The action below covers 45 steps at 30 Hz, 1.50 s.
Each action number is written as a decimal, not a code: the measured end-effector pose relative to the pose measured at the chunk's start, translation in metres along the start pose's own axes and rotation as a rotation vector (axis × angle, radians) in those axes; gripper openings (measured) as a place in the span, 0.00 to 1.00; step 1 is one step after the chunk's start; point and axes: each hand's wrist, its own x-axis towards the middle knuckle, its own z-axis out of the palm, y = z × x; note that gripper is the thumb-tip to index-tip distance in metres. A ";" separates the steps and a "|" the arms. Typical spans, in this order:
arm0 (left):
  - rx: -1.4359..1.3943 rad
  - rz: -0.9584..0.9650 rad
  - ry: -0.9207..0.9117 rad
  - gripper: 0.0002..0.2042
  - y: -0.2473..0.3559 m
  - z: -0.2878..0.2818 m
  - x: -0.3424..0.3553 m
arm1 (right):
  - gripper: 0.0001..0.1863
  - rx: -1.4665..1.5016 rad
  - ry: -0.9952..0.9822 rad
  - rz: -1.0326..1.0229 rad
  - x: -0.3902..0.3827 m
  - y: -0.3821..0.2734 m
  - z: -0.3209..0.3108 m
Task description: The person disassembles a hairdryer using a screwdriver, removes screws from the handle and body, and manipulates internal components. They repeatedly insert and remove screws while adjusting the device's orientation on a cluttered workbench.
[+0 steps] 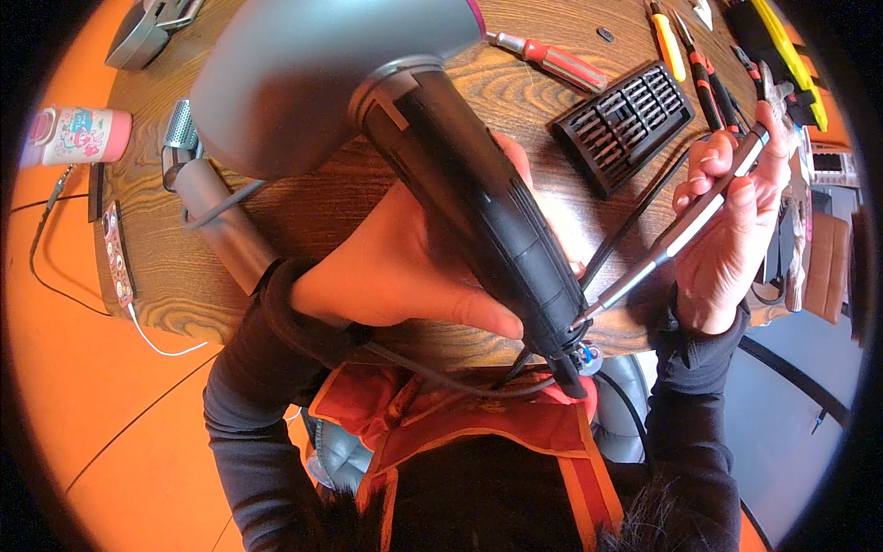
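A hair dryer (pixel 478 202) with a large grey head and a black handle lies tilted across the middle of the view. Its handle is gripped by my left hand (pixel 395 267), thumb along the near side. Between the fingers of my right hand (pixel 736 212) is a slim silver precision screwdriver (pixel 681 225). The screwdriver's tip touches the lower end of the handle, where the black casing stops. Beside the tip, small blue and white wires (pixel 586 355) show. What the tip meets inside is too small to tell.
On the wooden table (pixel 303 216) lie a bit case (pixel 625 124), a red screwdriver (pixel 561 64) and a yellow-handled tool (pixel 670 46). A grey cylindrical part (pixel 221 207) with a cable sits by my left forearm. A pink cup (pixel 83 135) stands at the far left.
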 end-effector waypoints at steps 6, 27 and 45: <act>-0.072 -0.010 0.018 0.36 -0.002 0.000 -0.001 | 0.33 0.252 -0.132 0.039 0.006 0.001 -0.003; -0.602 0.077 0.273 0.11 0.018 -0.030 -0.003 | 0.12 -0.835 -0.449 -0.428 -0.014 0.000 0.021; -0.479 0.033 0.250 0.07 0.009 -0.032 -0.001 | 0.14 -0.902 -0.554 -0.476 -0.001 0.003 0.029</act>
